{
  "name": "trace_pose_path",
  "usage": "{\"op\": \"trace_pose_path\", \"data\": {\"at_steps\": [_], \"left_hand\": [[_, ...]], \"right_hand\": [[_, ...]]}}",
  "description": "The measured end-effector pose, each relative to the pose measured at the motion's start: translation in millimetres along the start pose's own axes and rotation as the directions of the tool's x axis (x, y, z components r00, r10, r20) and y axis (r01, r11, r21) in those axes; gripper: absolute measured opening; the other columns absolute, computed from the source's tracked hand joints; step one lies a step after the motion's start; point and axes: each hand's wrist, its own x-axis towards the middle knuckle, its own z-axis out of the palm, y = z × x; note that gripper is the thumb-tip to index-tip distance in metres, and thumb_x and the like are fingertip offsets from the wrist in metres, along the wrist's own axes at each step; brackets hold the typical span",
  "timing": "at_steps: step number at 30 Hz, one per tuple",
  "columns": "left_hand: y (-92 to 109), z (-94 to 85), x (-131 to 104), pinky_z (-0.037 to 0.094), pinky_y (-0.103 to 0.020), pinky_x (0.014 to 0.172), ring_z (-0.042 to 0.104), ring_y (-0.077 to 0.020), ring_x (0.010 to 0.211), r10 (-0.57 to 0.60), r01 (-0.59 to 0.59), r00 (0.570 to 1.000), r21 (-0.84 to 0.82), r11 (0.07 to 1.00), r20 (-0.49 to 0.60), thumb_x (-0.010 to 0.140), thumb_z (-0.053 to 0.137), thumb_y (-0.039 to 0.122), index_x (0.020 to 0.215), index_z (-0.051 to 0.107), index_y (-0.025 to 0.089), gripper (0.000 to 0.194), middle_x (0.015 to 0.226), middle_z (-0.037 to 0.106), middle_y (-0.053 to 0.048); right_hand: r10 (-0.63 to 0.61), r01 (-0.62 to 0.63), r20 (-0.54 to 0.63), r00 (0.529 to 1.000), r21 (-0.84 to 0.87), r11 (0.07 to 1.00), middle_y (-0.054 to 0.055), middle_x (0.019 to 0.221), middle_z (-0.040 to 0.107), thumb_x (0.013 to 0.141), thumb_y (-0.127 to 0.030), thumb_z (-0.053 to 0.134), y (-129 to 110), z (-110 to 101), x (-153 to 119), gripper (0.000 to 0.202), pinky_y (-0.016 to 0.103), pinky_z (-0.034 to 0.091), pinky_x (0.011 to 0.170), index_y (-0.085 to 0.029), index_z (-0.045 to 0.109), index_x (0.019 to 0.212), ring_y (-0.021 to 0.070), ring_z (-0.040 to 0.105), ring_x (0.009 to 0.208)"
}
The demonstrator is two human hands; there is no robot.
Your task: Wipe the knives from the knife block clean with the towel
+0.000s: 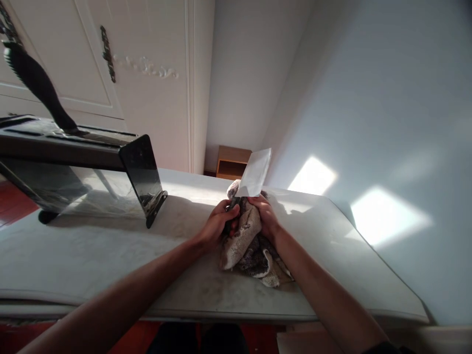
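A cleaver-like blade [256,172] points up and away from me above the counter, its broad flat side pale in the light. Around its dark handle my left hand [218,223] is closed, thumb on top. My right hand [266,216] presses a brown and cream patterned cloth [243,238] near the base of the blade, with its fingers partly hidden behind cloth and blade. The cloth is bunched between both hands and hangs down onto the counter.
A black-framed knife block with clear sides [138,177] stands at the left, a black-handled tool [40,88] lying on top. The whitish counter [177,275] meets a wall [368,123] at right. White cabinets [155,113] and a wooden box [232,160] are beyond.
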Motion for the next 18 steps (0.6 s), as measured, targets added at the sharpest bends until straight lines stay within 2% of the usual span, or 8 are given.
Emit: {"op": "trace_pose_path", "data": {"at_steps": [3,6,8,10,12,14,18], "left_hand": [[3,0.1,-1,0.029,-0.015,0.035,0.039,-0.0041,0.047,-0.014,0.017,0.999,-0.104,0.994,0.029,0.075,0.072,0.034,0.085,0.044,0.018,0.034,0.074,0.05,0.003],[8,-2.8,-1,0.026,-0.014,0.033,0.035,-0.0036,0.044,-0.108,0.123,0.99,-0.183,0.975,0.091,0.08,0.067,0.033,0.082,0.045,0.016,0.028,0.067,0.046,0.003],[10,-6.0,1,0.024,-0.013,0.033,0.028,-0.0034,0.04,-0.212,0.248,0.963,-0.229,0.941,0.168,0.085,0.058,0.037,0.076,0.045,0.015,0.027,0.056,0.037,0.004],[12,-9.2,3,0.021,-0.013,0.032,0.022,-0.0036,0.038,-0.301,0.36,0.922,-0.255,0.897,0.243,0.09,0.047,0.042,0.07,0.044,0.015,0.034,0.049,0.027,0.006],[14,-11.4,5,0.019,-0.013,0.031,0.018,-0.0038,0.037,-0.341,0.412,0.898,-0.258,0.874,0.279,0.092,0.04,0.046,0.065,0.043,0.015,0.041,0.046,0.021,0.006],[14,-12.1,6,0.018,-0.014,0.031,0.017,-0.004,0.036,-0.347,0.414,0.894,-0.229,0.881,0.283,0.092,0.04,0.048,0.064,0.042,0.015,0.043,0.045,0.02,0.006],[12,-9.7,7,0.018,-0.016,0.031,0.022,-0.0043,0.035,-0.294,0.328,0.925,-0.113,0.938,0.242,0.088,0.048,0.046,0.067,0.044,0.016,0.036,0.045,0.028,0.006]], "right_hand": [[0.068,-0.073,0.066,0.996,0.085,0.994,0.0,0.07,0.067,0.065,-0.036,0.074,-2,0,-1,0.029,0.031,0.052,0.059,-0.022,0.063,0.088,0.0184,0.063,0.06],[0.098,-0.111,0.103,0.99,0.126,0.986,-0.001,0.072,0.067,0.069,-0.035,0.073,0,0,-2,0.029,0.031,0.052,0.057,-0.022,0.062,0.093,0.0171,0.062,0.056],[0.109,-0.128,0.136,0.985,0.143,0.981,-0.001,0.074,0.068,0.073,-0.035,0.072,1,-1,-2,0.027,0.03,0.053,0.058,-0.022,0.062,0.095,0.0171,0.064,0.059],[0.104,-0.131,0.175,0.979,0.148,0.98,0.0,0.079,0.069,0.074,-0.035,0.071,1,-1,-3,0.027,0.03,0.054,0.063,-0.022,0.063,0.096,0.0178,0.066,0.066],[0.099,-0.128,0.199,0.975,0.141,0.982,0.001,0.085,0.07,0.074,-0.034,0.073,1,-1,-4,0.029,0.031,0.056,0.067,-0.022,0.064,0.099,0.0187,0.067,0.073],[0.095,-0.122,0.192,0.977,0.134,0.983,0.002,0.088,0.07,0.072,-0.032,0.075,0,0,-3,0.031,0.032,0.057,0.069,-0.022,0.064,0.1,0.0194,0.068,0.076],[0.071,-0.095,0.148,0.986,0.164,0.982,0.003,0.091,0.071,0.068,-0.03,0.077,2,2,-1,0.032,0.032,0.058,0.07,-0.021,0.065,0.096,0.0201,0.068,0.08]]}}
